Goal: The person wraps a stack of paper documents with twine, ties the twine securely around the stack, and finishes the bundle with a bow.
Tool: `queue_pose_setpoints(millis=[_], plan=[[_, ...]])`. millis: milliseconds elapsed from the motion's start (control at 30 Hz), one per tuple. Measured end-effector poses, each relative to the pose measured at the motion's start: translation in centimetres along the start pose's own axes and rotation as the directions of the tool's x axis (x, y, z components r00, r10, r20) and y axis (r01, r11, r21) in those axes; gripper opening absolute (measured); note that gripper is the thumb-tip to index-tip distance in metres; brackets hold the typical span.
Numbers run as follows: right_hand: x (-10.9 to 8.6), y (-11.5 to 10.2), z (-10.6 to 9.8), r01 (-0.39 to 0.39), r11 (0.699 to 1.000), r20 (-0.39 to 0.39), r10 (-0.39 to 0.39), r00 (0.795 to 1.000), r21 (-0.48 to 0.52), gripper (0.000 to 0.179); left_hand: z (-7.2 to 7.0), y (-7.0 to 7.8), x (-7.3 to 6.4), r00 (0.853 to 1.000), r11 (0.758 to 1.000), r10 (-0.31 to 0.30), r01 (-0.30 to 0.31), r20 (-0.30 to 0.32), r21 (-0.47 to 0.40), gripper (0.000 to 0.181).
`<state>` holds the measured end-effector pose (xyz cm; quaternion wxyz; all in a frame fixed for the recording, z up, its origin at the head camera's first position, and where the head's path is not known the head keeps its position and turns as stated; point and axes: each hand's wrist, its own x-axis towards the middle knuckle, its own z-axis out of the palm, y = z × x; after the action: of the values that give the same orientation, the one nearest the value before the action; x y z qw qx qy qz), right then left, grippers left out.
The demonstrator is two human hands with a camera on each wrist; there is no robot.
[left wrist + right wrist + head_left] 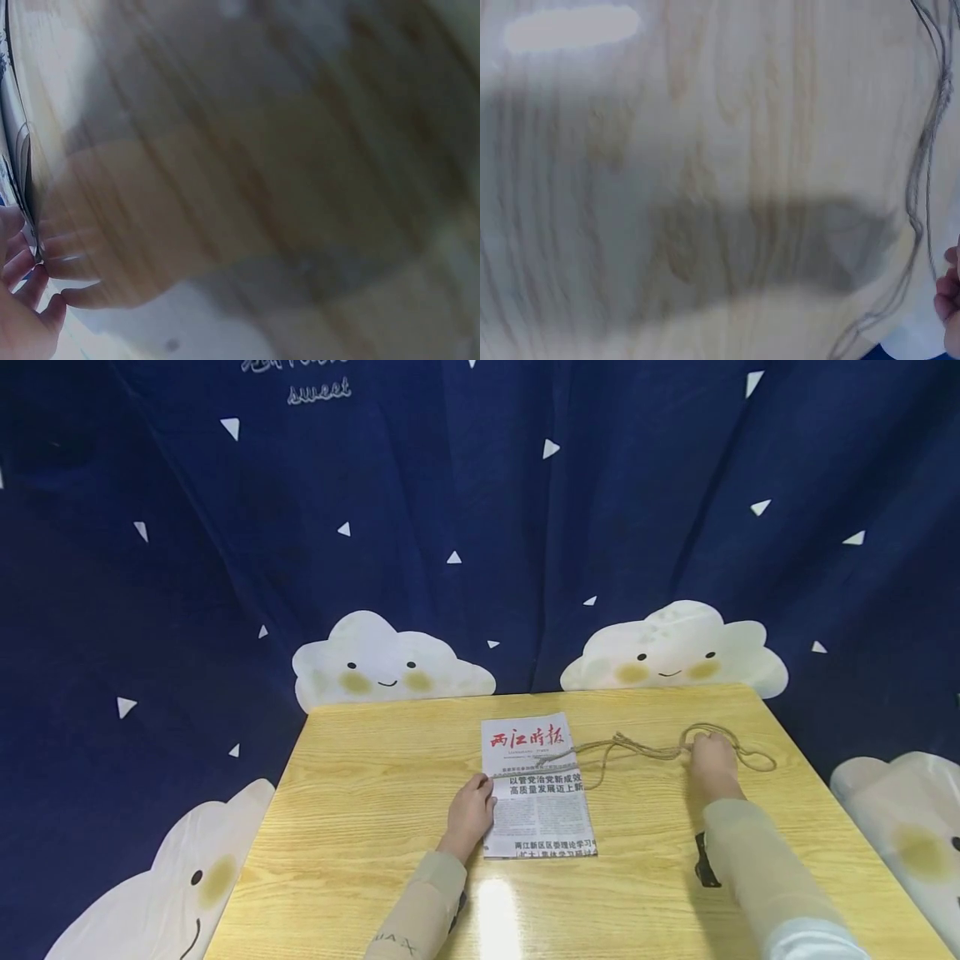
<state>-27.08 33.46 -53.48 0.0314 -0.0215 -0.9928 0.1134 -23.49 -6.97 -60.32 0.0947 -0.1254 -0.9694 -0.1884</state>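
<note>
A folded newspaper (536, 818) with red and black Chinese print lies on the wooden table. Brown twine (637, 747) stretches over its upper half and off to the right, with some strands knotted or tangled together. At the paper's left edge, my left hand (471, 810) pinches the twine's left end. The left wrist view has that hand (30, 307) at the lower left, against the paper's folded edge (22, 165). My right hand (712, 764) grips the twine near its looped right part; in the right wrist view, fingers (946, 292) show beside a strand (930, 225).
The light wooden table (360, 793) extends around the paper, with a bright reflection near its front. Behind it hangs a dark blue curtain (502, 485) with white triangles and smiling clouds. Both wrists wear dark straps.
</note>
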Motion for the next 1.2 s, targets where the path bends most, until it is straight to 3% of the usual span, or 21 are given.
queue_pose_setpoints(millis=[267,400,533,700,833,900,967,1100,1200], plan=[[1.1,0.5,-2.4,0.041,0.999,-0.222,-0.038,0.974,0.009,0.02,-0.2,0.0,0.0,1.0,1.0,-0.016,0.016,0.016,-0.004,0.038],[2.4,-0.8,-3.7,0.02,1.0,-0.27,-0.014,0.963,0.022,0.023,-0.3,0.1,0.0,1.0,1.0,-0.018,0.018,0.015,-0.013,0.038],[3.8,-2.9,-4.3,0.119,0.99,-0.328,-0.087,0.941,0.078,0.019,-0.2,0.1,0.0,1.0,1.0,-0.015,0.015,0.02,-0.015,0.039],[5.1,-5.8,-3.9,0.363,0.91,-0.364,-0.275,0.89,0.2,0.014,-0.1,0.1,0.0,1.0,1.0,-0.018,0.018,0.019,-0.008,0.038],[5.0,-7.4,-2.3,0.47,0.836,-0.304,-0.387,0.871,0.283,0.01,-0.2,0.1,0.0,0.999,1.0,-0.024,0.024,0.022,-0.009,0.038],[4.5,-7.9,-1.1,0.474,0.824,-0.252,-0.409,0.877,0.312,0.009,-0.3,0.1,0.0,0.999,1.0,-0.024,0.024,0.023,-0.011,0.038],[4.1,-8.2,0.3,0.462,0.835,-0.208,-0.416,0.885,0.299,0.01,-0.3,0.1,0.0,1.0,1.0,-0.024,0.024,0.019,-0.014,0.038],[3.1,-8.6,2.9,0.34,0.907,-0.105,-0.324,0.94,0.25,0.014,-0.3,0.1,0.0,1.0,1.0,-0.024,0.025,0.013,-0.019,0.038],[2.6,-8.8,4.1,0.232,0.943,-0.093,-0.216,0.972,0.239,0.016,-0.1,0.0,0.0,0.999,0.999,-0.029,0.03,0.016,-0.023,0.039]])
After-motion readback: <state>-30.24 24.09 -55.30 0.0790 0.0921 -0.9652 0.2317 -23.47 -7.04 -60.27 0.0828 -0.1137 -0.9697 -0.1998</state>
